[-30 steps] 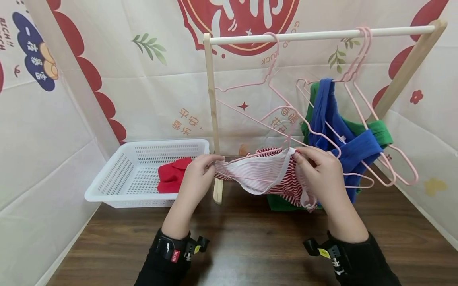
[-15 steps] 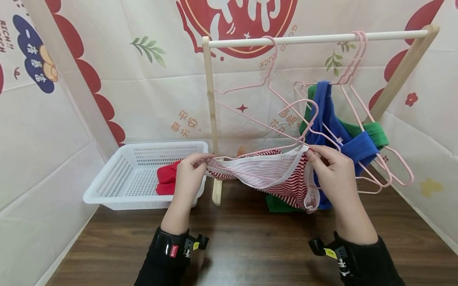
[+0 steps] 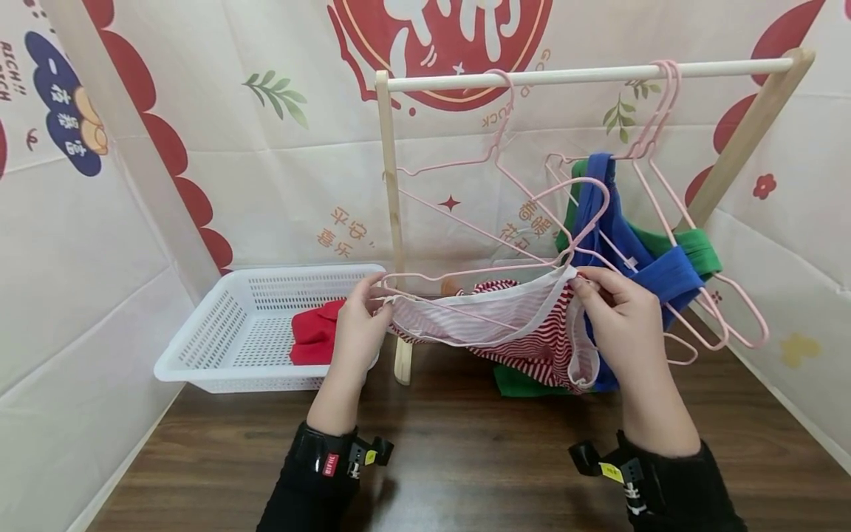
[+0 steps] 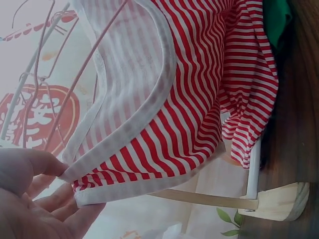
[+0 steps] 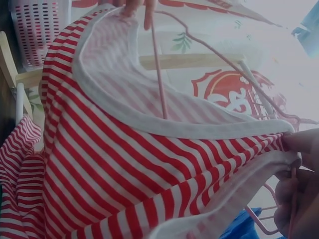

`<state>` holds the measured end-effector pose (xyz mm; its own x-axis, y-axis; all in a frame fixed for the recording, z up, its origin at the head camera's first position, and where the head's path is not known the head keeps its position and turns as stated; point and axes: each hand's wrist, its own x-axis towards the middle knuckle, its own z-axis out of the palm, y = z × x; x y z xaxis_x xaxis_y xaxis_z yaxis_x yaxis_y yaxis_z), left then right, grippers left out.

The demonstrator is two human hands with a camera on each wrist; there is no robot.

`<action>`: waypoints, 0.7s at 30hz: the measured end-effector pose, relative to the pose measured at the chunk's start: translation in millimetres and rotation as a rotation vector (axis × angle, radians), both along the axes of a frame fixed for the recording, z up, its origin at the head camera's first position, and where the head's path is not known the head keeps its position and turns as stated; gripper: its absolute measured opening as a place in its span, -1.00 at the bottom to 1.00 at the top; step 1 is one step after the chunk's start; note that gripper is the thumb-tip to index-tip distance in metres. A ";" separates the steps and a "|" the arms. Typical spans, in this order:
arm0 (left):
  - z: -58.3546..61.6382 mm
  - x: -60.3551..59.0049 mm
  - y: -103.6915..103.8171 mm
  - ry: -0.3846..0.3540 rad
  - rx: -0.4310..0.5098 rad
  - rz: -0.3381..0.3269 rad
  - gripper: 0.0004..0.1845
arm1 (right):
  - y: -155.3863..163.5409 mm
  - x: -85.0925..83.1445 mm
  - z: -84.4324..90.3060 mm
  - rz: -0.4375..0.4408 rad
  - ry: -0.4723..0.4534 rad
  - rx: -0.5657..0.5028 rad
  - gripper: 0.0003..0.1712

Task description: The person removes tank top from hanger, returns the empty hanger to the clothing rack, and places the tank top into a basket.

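At the centre of the head view the left hand [image 3: 357, 330] pinches one end of a red-and-white striped garment [image 3: 512, 325], and the right hand [image 3: 621, 325] pinches the other end together with a pink hanger [image 3: 495, 270] threaded through it. The garment hangs stretched between them above the dark wooden table [image 3: 465, 458]. Behind stands a wooden rack [image 3: 392, 222] with more pink hangers, blue [image 3: 621, 244] and green [image 3: 698, 247] clothes at right, and a white basket [image 3: 226, 332] holding a red cloth [image 3: 315, 336] at left.

Head view bright, evenly lit, sharp, soft shadows on the table [image 3: 465, 458], slight wide-angle bend at edges. Both wrist views dimmer, hazy, backlit; near fingers [image 4: 30, 199] blurred, backdrop washed out.
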<state>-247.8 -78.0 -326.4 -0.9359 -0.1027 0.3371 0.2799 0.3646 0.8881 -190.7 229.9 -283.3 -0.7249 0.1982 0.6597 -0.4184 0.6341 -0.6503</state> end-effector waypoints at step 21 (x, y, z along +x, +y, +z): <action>-0.7 -0.3 8.4 0.052 -0.200 -0.173 -0.62 | -12.8 0.9 -2.1 0.022 -0.082 0.201 -0.72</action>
<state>-248.1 -69.5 -327.1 -0.9145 0.1306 0.3829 0.3968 0.4739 0.7861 -189.7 217.1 -285.5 -0.7808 0.0519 0.6226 -0.3842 0.7459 -0.5440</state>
